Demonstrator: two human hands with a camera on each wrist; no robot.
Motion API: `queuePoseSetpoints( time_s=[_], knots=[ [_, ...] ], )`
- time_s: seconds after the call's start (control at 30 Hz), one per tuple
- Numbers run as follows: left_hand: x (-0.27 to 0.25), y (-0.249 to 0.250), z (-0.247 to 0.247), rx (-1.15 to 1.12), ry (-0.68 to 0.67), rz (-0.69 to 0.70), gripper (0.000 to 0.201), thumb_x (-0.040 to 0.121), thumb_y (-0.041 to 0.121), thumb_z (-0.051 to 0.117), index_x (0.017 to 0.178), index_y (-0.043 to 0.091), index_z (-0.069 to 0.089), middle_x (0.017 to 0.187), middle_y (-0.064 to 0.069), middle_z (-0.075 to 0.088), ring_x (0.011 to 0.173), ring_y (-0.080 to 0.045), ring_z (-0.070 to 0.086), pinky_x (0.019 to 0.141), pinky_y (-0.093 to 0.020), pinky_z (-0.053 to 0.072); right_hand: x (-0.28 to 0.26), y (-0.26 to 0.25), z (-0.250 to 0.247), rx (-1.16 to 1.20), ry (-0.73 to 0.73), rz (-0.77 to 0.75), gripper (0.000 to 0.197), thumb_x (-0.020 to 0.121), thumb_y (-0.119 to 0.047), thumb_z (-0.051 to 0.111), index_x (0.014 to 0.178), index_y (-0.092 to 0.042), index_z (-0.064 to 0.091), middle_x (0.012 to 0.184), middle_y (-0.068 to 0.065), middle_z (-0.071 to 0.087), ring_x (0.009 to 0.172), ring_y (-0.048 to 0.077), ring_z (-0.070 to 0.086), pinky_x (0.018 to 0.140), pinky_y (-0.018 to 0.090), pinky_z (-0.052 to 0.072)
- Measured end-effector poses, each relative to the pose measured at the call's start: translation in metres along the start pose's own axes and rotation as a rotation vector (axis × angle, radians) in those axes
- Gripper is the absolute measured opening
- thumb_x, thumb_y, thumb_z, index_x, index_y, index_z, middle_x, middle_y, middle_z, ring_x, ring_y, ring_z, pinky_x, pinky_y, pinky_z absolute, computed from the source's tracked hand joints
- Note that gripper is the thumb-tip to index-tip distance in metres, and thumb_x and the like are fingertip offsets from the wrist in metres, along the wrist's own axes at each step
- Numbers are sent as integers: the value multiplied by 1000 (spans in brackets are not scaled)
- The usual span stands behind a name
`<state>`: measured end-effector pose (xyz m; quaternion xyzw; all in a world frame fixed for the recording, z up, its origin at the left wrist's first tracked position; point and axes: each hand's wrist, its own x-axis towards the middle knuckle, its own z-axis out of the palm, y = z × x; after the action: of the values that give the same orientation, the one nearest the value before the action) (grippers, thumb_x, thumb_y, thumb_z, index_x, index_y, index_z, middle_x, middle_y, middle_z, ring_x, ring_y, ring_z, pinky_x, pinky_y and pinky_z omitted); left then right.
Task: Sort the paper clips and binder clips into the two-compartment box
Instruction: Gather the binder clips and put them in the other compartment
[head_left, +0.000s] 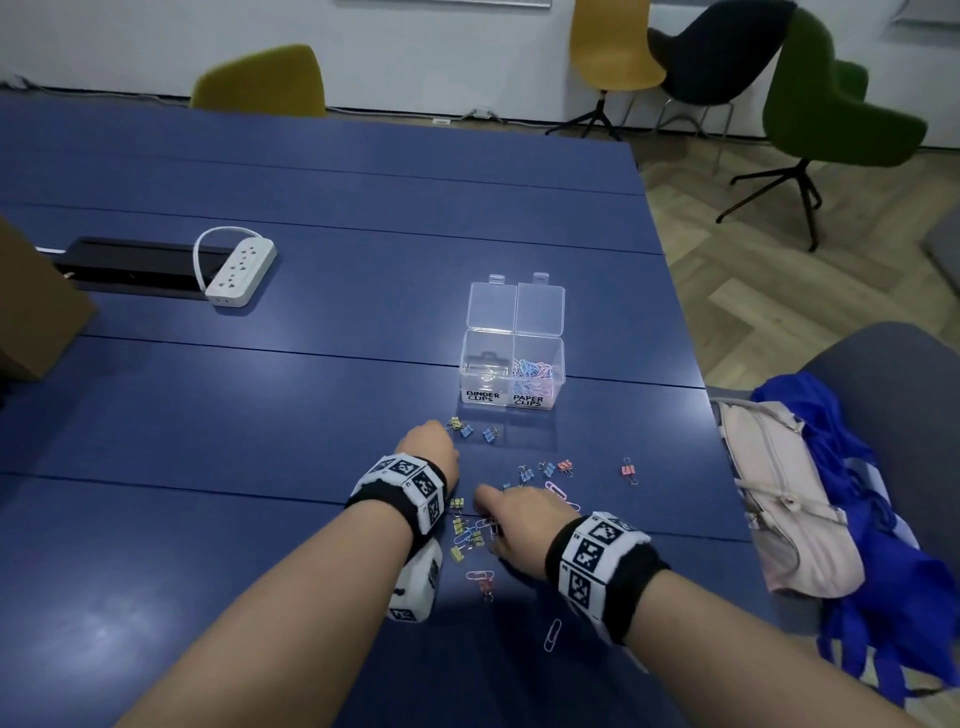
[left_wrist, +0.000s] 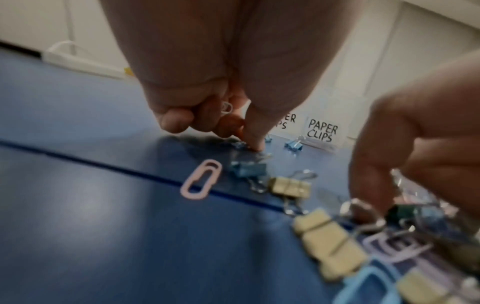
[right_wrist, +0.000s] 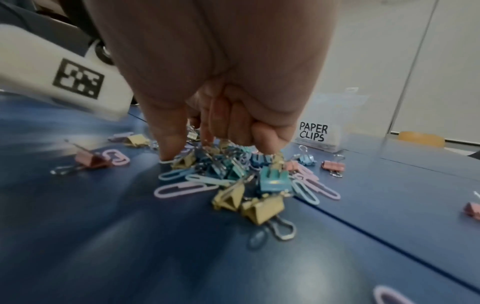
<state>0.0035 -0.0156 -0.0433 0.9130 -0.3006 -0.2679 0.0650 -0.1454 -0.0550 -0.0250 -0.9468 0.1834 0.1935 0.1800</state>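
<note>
A long blue table (head_left: 311, 218) of several panels fills most of the room's foreground, its surface catching soft overhead glare. Beyond it runs a plain white wall (head_left: 415, 47) with a dark skirting line. The floor (head_left: 779, 291) is pale herringbone wood. Chairs stand about — an olive one (head_left: 260, 78) at the far edge, then mustard (head_left: 613, 47), black (head_left: 717, 52) and green (head_left: 831, 104) ones to the right.

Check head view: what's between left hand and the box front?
Head view: a few binder clips lie on the blue table between the left hand and the two-compartment box; otherwise bare tabletop.
</note>
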Motion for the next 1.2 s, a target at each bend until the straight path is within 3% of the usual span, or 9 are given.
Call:
queuePoseSetpoints(
  time_s=[0.23,0.33,0.47,0.6,0.7,0.83,0.9,1.03,1.2],
  knots=[
    [-4,-11,1,120,-70,-4,27,91,11,52,116,1,46,122,-17,56,112,-32,56,88,-36,46,0,2,2,-107,73,31,24,89,-3,43,110,-10,50,110,14,62,101,34,59,71,36,41],
    [-12,-19,-5,26,-62,4,7,92,10,45,98,5,45,117,-17,55,108,-32,56,84,-34,45,0,2,0,-79,65,70,22,88,-2,45,107,-10,52,110,13,62,101,33,59,76,37,44],
    [-24,-35,-12,-375,31,-22,21,93,8,42,72,12,42,73,-5,51,77,-26,51,71,-31,42,-8,5,-7,193,160,154,13,97,-20,35,91,-11,43,91,12,57,80,29,51,69,34,36],
    [-38,-49,-12,-828,-86,-109,27,87,-10,28,80,11,43,67,-12,51,51,-22,42,46,-27,40,-23,22,-8,595,339,262,25,98,-21,31,75,-12,36,73,8,45,69,22,41,65,32,32],
    [-44,-54,-17,-703,-118,-45,34,89,-9,28,72,8,53,65,-7,52,53,-18,42,48,-23,33,-39,37,-2,761,401,319,28,95,-19,40,68,-14,38,61,1,42,57,18,38,53,29,30],
    [-53,-53,-11,-227,-83,97,21,92,22,50,72,14,49,71,-1,52,71,-20,50,61,-26,37,-61,47,17,1109,248,371,22,96,-4,37,77,-12,45,57,1,50,42,12,36,42,23,30],
    [-58,-51,-3,-102,-53,112,21,88,31,60,79,17,48,77,0,54,75,-19,52,64,-28,40,-72,47,22,916,193,320,27,95,-3,33,79,-17,50,62,-1,48,49,12,39,51,28,36],
    [-59,-47,3,-106,-8,105,22,87,17,61,72,20,46,81,0,56,81,-19,54,78,-31,47,-98,34,33,255,96,142,14,96,-28,36,96,-25,49,84,5,60,80,29,53,79,35,43],
    [-63,-42,1,62,-60,143,18,90,15,46,72,16,44,81,-4,56,77,-21,50,72,-30,44,-103,22,46,-31,-33,-7,18,92,-29,44,109,-25,45,96,12,67,88,34,57,72,37,41]
  ],
)
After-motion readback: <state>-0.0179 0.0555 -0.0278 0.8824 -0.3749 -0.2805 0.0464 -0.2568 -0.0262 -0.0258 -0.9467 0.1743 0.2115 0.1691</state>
